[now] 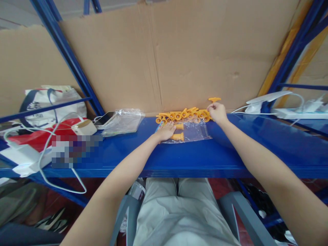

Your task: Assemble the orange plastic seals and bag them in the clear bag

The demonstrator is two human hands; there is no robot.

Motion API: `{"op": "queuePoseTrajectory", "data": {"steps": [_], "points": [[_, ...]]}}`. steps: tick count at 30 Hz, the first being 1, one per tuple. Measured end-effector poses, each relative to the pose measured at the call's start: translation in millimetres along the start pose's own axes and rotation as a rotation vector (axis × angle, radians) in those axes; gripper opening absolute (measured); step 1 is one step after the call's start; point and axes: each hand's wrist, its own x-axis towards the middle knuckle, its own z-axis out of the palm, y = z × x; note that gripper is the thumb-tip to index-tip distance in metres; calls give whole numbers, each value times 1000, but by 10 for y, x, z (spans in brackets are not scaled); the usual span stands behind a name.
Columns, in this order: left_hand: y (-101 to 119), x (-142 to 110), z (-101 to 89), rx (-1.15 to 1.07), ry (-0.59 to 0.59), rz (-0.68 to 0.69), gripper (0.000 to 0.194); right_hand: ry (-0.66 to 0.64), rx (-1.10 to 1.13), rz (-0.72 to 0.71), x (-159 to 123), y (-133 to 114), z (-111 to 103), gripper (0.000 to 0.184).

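A row of yellow trumpet-shaped plastic pieces (184, 113) lies along the back of the blue shelf, several with their round hollow ends facing me. In front of them a clear plastic bag (196, 131) is spread flat, with two more yellow pieces (178, 137) lying at its left part. My left hand (167, 131) rests on the bag's left side, fingers stretched toward these two pieces. At the right end of the row, my right hand (217, 112) is closed in a pinch on a yellow plastic piece (214, 99), whose wide curved end sticks up above the fingers.
A cardboard sheet (205, 51) stands behind the blue shelf (179, 159). To the left are clear plastic bags (124, 122), a phone (105, 118), a white charger (84, 127), cables and a cloth bag (55, 106). A power strip (299, 113) lies at the right.
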Motion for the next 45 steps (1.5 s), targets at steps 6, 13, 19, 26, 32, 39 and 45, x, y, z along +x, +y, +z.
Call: {"op": "queuePoseTrajectory", "data": {"steps": [6,13,19,26,32,39,45], "points": [[7,1,-12,29,10,-14,67,-154,-387,1,16,430,-65,58],[3,-2,-19,32,23,-29,67,-387,-563,126,-82,422,-55,46],[17,-22,-38,33,21,-49,68,-374,-601,29,-98,367,-46,58],[36,-45,-61,25,5,-58,69,-411,-722,-78,-152,303,-30,59],[10,-24,-48,22,16,-43,69,-312,-767,-127,-182,236,9,42],[-27,8,-15,23,34,-38,68,-87,-570,-83,-70,258,-108,44],[-87,-3,7,21,80,-29,65,105,-343,-106,41,203,-259,46]]}}
